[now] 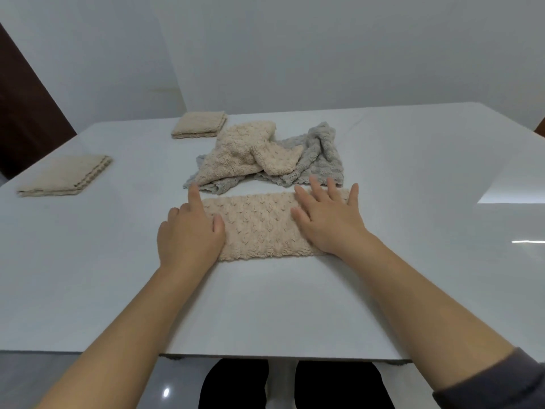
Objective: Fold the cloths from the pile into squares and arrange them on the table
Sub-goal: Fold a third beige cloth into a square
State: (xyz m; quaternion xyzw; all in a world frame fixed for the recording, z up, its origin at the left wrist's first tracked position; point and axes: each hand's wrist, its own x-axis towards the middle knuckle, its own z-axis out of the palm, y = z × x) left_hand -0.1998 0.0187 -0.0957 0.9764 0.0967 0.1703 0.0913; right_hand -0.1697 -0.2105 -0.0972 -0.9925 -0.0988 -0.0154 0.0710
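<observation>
Squares are lying finished at the left of the white table (413,261): one folded beige cloth (63,175) near the left edge and a second folded beige cloth (200,124) farther back, well apart from it. I am judging those two as done.

Moving right, my left hand (188,231) is sitting at the left end of the beige strip (259,228). The thumb is lying on top of the fabric and the index finger is pointing straight ahead along the end. The other fingers are curling down out of sight, so I cannot tell whether I am pinching that end or only resting on it.

The strip is lying flat in front of me, long side across, so it is looking folded once and is needing one more fold, end to end, to become a square.

Just behind it the pile is waiting: a crumpled beige cloth (244,152) is lying on top of a rumpled grey cloth (318,160), neither of them folded.

On the right, my right hand (327,219) is pressing flat on the strip's right half with fingers spread and straight, gripping nothing.

So I am reckoning two cloths done, one midway, and at least two left.
</observation>
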